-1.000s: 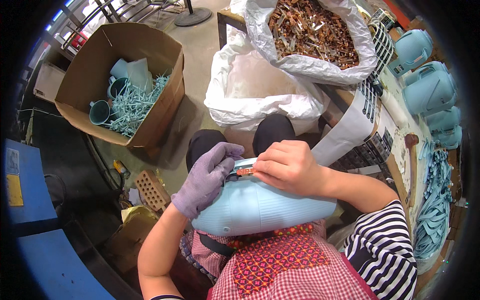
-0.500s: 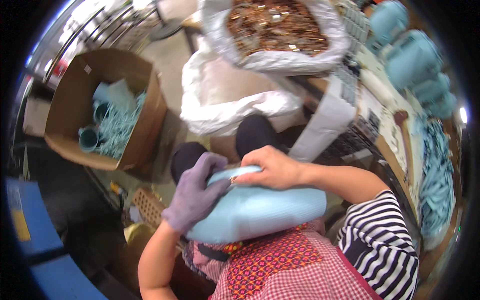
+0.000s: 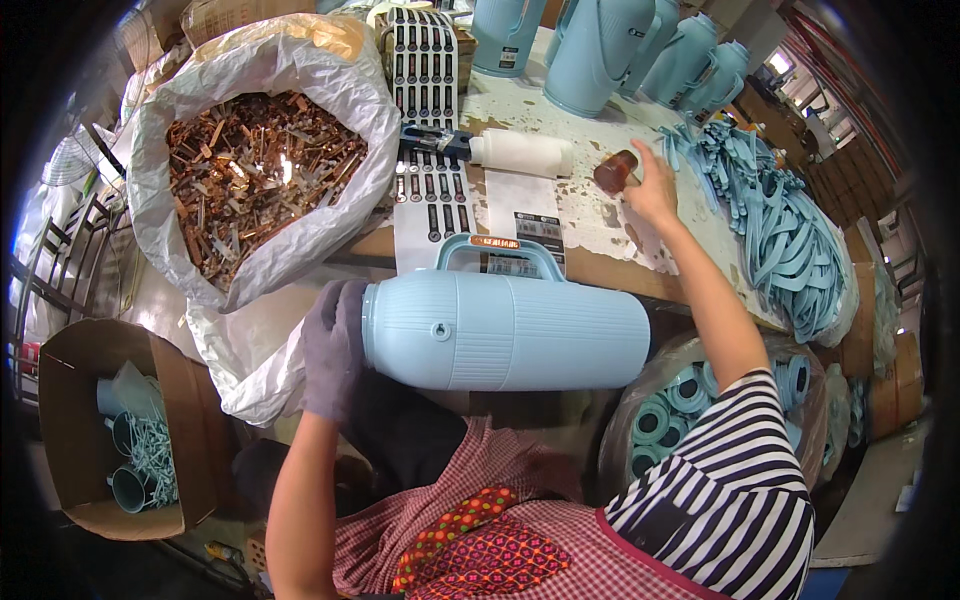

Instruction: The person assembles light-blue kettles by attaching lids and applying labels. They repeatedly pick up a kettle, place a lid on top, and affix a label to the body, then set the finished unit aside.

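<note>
A light blue thermos flask casing lies on its side across my lap, its handle upward. My left hand, in a grey-purple glove, is closed on its left end. Over the worktable my bare right hand is at a mallet with a reddish-brown head. Its thumb and fingers close on the mallet just behind the head; the index finger points outward, and the handle is mostly hidden.
A white sack of copper-coloured scraps stands left of the worktable. Sticker sheets, a white roll, blue flasks and blue straps lie or stand there. Below are a cardboard box and a bag of blue rings.
My right hand has left the casing and reached out to the mallet on the table. My left hand has shifted to the casing's end, and the view has turned right.
</note>
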Available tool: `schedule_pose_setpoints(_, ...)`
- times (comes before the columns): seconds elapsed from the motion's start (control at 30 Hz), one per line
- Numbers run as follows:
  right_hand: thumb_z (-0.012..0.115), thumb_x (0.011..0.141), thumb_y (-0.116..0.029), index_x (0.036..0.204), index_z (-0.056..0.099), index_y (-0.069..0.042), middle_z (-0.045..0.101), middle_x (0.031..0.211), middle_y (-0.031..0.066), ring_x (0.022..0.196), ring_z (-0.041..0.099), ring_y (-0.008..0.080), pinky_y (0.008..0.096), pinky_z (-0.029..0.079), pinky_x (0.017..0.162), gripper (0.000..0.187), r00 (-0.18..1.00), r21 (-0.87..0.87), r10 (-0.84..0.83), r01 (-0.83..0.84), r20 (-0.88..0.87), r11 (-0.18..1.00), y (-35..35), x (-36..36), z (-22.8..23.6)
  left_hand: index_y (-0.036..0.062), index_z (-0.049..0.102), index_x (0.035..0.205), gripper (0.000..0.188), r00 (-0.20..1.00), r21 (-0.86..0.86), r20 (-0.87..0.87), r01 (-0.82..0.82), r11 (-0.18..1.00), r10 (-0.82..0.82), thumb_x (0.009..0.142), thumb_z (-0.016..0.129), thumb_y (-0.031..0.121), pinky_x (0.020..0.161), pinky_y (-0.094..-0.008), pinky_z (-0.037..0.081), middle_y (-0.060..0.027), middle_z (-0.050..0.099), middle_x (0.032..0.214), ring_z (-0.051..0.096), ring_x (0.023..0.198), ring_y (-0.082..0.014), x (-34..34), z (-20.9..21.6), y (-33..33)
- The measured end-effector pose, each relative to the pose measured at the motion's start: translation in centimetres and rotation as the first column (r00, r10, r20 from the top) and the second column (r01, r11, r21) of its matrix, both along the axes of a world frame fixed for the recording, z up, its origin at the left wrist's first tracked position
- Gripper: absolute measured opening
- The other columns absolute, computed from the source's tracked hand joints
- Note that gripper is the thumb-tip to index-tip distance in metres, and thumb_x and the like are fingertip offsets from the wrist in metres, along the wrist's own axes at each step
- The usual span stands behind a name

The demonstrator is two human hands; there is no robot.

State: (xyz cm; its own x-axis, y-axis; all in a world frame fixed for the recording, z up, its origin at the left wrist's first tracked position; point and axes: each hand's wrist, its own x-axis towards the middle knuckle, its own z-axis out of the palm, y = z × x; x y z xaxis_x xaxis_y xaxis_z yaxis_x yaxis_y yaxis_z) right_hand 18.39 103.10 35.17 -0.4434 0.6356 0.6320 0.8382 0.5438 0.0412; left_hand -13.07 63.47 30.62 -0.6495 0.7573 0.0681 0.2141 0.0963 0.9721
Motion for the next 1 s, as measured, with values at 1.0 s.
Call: schedule_pose_setpoints(1.0,0.073,0.079,-0.015,0.125,0.066,-0.009,0.071,0.115,0.0155,0.113,0.066,0.0333,0.045,0.05,0.095,0.047,0.996,-0.536,-0.067,0.085,0.053,0.84,-7.3,-8.0,4.7,0.0027,0.064,0.103,0.023,0.97,-0.159,0.151,-0.169,0.973,0.193,0.099,0.063,0.026,0.073,-0.0283,0.048,-0.0031,0.061,0.092,0.058,0.08,-0.0115,-9.4,4.5,-12.5)
